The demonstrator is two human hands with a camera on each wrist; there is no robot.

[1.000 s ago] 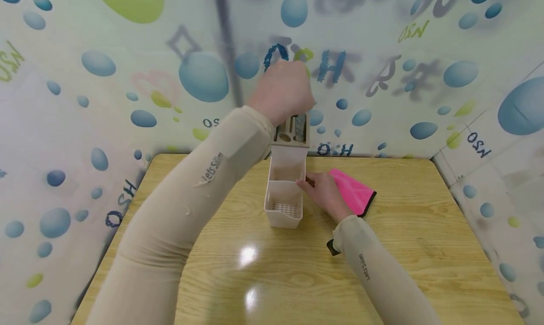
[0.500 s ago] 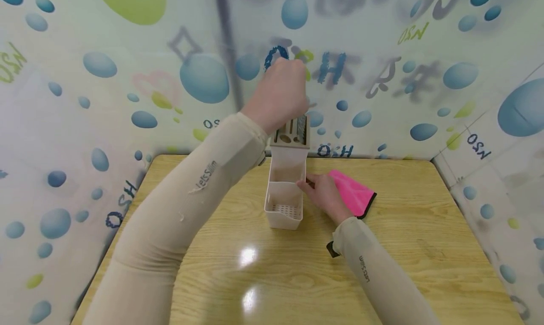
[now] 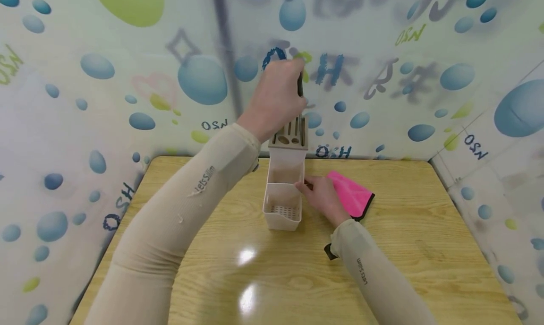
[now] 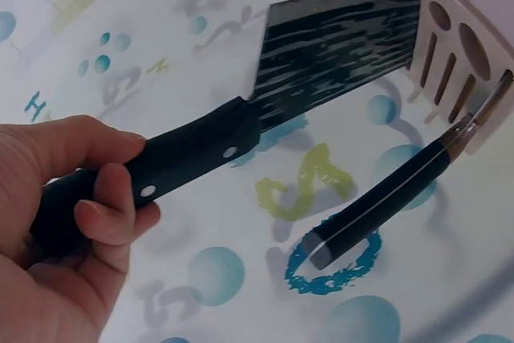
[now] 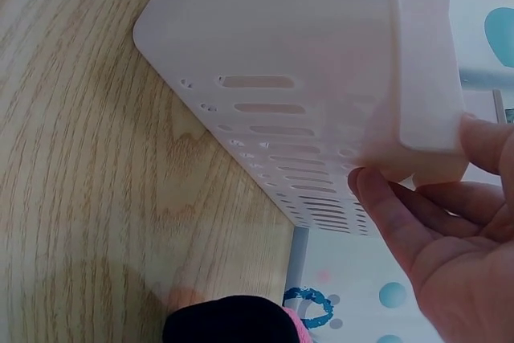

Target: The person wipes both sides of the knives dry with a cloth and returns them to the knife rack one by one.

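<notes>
My left hand (image 3: 276, 96) is raised above a white plastic knife holder (image 3: 282, 221) and grips the black riveted handle of a cleaver (image 4: 337, 54). In the left wrist view, the cleaver's dark, streaked blade meets a slot at the edge of the holder's beige slotted top (image 4: 442, 62); most of the blade shows outside. Another black-handled utensil (image 4: 381, 198) stands in a slot at the opposite side, its lower part hidden. My right hand (image 3: 325, 197) holds the holder's right side, thumb and fingers pinching its rim in the right wrist view.
A pink cloth (image 3: 350, 195) with black edging lies right of the holder, partly behind my right hand. The holder stands on a wood-grain table (image 3: 221, 277) near its back edge. Patterned walls (image 3: 382, 98) rise behind and at both sides.
The cleaver has turned from showing its blade face over the slotted top to standing edge-on, its handle now visible by my left hand. My right hand keeps its hold on the holder.
</notes>
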